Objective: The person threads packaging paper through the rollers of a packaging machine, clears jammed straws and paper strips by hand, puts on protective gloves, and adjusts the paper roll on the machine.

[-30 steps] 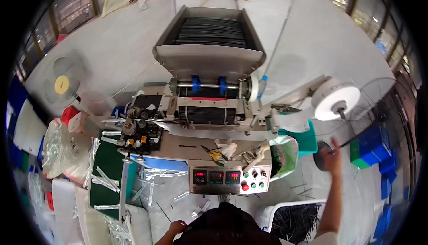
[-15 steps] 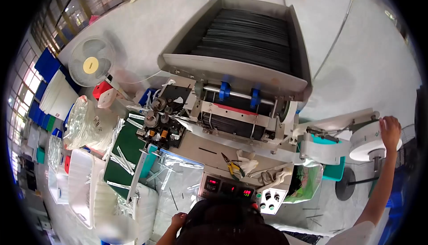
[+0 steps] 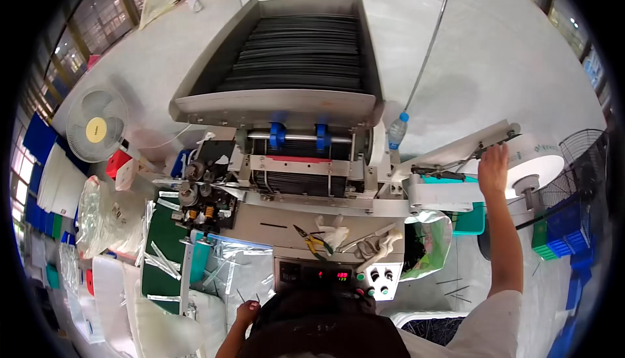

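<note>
Head camera, and we go straight to the right hand, raised at the side of the white roll on its spindle, right of the machine! The fingers are close together, pointing up, at the roll's left edge; we can't tell whether they grip it or only touch. From that side a white band stretches left toward the machine. Down low, we spot the left hand beside the dark-clad body, fingers curled narrow, thin dark sticks showing at the fingertips; whether they are pinched there or lie beyond, we can't say. Up top, the metal hopper is loaded with black sticks, all lying lengthwise, and just below it two blue collars sit on a shiny bar. Over to the right of them, we have a plastic bottle standing upright. On the front ledge, yellow-handled pliers lie near a pale glove, with red digits glowing on the control panel below. Out left, we find silvery strips scattered over a green belt, and behind that stands a round fan.
</note>
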A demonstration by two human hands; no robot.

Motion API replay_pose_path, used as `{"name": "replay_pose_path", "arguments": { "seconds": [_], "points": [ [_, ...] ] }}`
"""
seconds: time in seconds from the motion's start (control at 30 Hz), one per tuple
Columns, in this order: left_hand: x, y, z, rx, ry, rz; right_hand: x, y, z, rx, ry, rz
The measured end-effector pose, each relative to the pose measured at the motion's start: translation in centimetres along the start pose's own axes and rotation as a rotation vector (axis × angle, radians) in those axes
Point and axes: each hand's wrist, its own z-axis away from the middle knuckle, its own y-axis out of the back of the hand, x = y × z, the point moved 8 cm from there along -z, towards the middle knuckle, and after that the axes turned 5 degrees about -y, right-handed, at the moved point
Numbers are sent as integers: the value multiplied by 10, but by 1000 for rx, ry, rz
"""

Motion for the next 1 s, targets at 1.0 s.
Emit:
{"name": "replay_pose_path", "arguments": {
  "seconds": [1.0],
  "points": [
    [-101,-62,34,-103,118,121,109,37,-25,115,-413,39]
  ]
}}
